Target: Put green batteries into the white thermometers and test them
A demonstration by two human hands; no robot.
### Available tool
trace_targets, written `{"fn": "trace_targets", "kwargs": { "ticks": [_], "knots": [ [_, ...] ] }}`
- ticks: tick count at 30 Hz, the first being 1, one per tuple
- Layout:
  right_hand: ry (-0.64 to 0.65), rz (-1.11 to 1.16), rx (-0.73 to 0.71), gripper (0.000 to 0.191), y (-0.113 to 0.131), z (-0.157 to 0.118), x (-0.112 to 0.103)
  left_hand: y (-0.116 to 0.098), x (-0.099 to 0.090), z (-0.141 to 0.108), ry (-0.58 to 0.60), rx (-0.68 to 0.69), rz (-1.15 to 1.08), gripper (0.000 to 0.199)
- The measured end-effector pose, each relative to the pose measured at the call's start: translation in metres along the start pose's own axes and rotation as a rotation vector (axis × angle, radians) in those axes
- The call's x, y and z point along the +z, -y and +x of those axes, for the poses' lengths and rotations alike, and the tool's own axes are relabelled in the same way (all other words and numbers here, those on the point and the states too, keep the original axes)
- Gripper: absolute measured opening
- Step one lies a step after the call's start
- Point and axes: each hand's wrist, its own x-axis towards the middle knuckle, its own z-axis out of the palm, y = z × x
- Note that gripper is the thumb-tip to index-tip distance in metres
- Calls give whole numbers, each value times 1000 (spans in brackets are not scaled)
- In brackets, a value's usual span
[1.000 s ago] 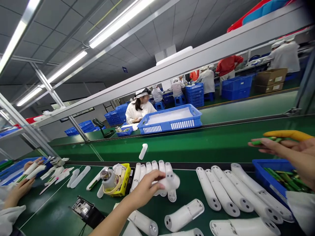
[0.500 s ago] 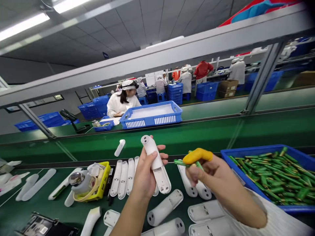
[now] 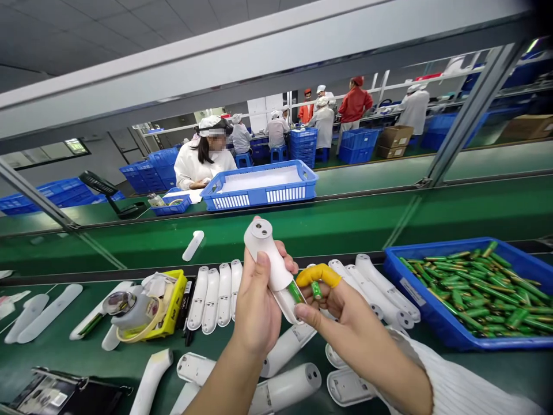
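Note:
My left hand is wrapped round a white forehead thermometer, its two-holed end pointing up and its battery compartment open at the lower end. A green battery lies in that compartment. My right hand, with a yellow finger cot on one finger, is at the compartment, its thumb by the lower end. Another green battery is held in its curled fingers. Several more white thermometers lie on the green bench around both hands.
At the right stands a blue bin heaped with green batteries. A yellow basket with a bottle sits left, near a black open case. Beyond the bench are a blue tray and a seated person. A metal beam crosses above.
My right hand has moved left with the batteries to the thermometer, and one battery now lies in the compartment. My left hand still holds the thermometer, now tilted. The camera view has shifted slightly.

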Motion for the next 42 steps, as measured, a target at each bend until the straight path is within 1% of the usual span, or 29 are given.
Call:
{"fn": "trace_targets", "kwargs": {
  "ticks": [2, 4, 6, 8, 10, 13, 14, 17, 18, 21, 23, 26, 28, 31, 33, 35, 36, 38, 39, 41, 42],
  "knots": [
    [43, 100, 11, 20, -1, 3, -4, 4, -2, 1, -36, -17, -5, 21],
    [25, 71, -11, 18, -1, 6, -9, 6, -5, 4, -78, -57, -29, 21],
    [-50, -1, -22, 25, 0, 8, -16, 5, -7, 7, -116, -58, -49, 22],
    [-144, -54, -31, 31, 1, 9, -23, 4, -9, 10, -131, -12, -43, 19],
    [-183, -42, -62, 29, 3, 9, -28, 3, -9, 11, -125, 46, -23, 18],
    [-124, 19, -84, 34, 4, 6, -29, 4, -8, 10, -103, 70, -15, 22],
    [-131, 26, -88, 34, 5, 5, -28, 5, -7, 9, -97, 65, -17, 22],
    [-208, 12, -108, 24, 5, 1, -21, 9, -4, 5, -68, 11, -18, 17],
    [-202, 4, -114, 19, 6, 1, -19, 10, -2, 4, -54, -11, -16, 15],
    [-114, -16, -107, 13, 8, 1, -18, 12, 1, 0, -25, -55, -23, 15],
    [-119, -26, -114, 11, 8, 3, -19, 14, 3, -2, -20, -84, -43, 16],
    [-150, -32, -156, 17, 7, 5, -21, 16, 4, -3, -21, -136, -80, 17],
    [-137, -36, -166, 19, 6, 6, -22, 17, 5, -4, -36, -160, -107, 16],
    [-121, -46, -129, 19, 7, 5, -22, 17, 5, -3, -75, -157, -145, 13],
    [-128, -99, -132, 17, 8, 4, -22, 15, 5, -3, -111, -146, -172, 12],
    [-115, -204, -206, 13, 9, 3, -21, 13, 5, -2, -146, -159, -192, 14],
    [-88, -261, -257, 15, 9, 2, -20, 12, 6, -1, -169, -167, -203, 16],
    [-40, -368, -352, 27, 7, 0, -16, 10, 6, 0, -222, -156, -221, 18],
    [-44, -406, -395, 35, 6, -1, -13, 10, 6, 0, -255, -134, -231, 19],
    [-115, -444, -457, 44, 2, -2, -8, 10, 6, 1, -308, -79, -243, 19],
    [-167, -442, -475, 43, -1, -2, -6, 11, 6, 0, -310, -59, -244, 19]
  ]
}}
